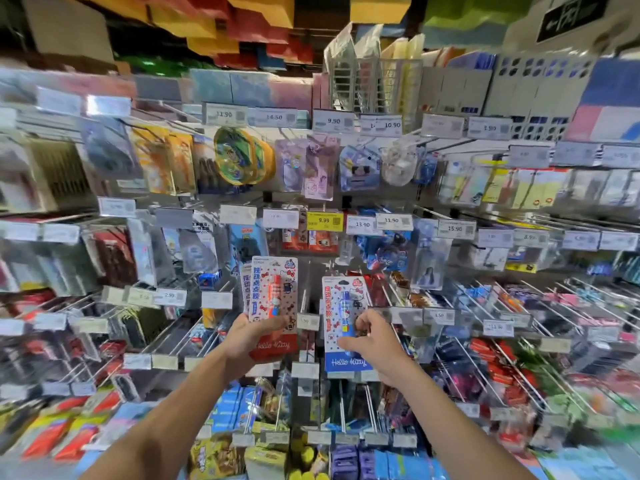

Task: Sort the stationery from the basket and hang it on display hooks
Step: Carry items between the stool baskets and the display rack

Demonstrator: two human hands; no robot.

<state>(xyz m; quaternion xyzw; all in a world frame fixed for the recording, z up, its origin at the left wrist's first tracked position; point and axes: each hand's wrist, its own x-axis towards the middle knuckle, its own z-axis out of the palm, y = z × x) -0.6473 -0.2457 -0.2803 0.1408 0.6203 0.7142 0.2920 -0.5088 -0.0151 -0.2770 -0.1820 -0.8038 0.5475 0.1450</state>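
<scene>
Here, two Hello Kitty blister cards are held up side by side before a shop wall of stationery. The red-trimmed card (273,299), front of a small stack, rests in the left hand (247,341), thumb across its lower face and fingers curled behind. The blue-trimmed card (337,296) is pinched by the right hand (375,337), whose fingers (363,318) close on the clear bubble over the pen-shaped item.

Both packs look light and fairly stiff. The card could bend and the plastic bubble is likely slick, so the lower card edge seems the surer hold, leaving the top hang slot free. Whether the blue card already sits on a hook cannot be told.

A bare wire prong (304,299) shows between the two cards, above a small price label (308,322). Crowded rows of hanging packets surround it, with a yellow 9.99 tag (324,220) above and long wire hooks (464,355) to the right. Neighbouring packets and label holders could snag a card. The basket is out of view.
</scene>
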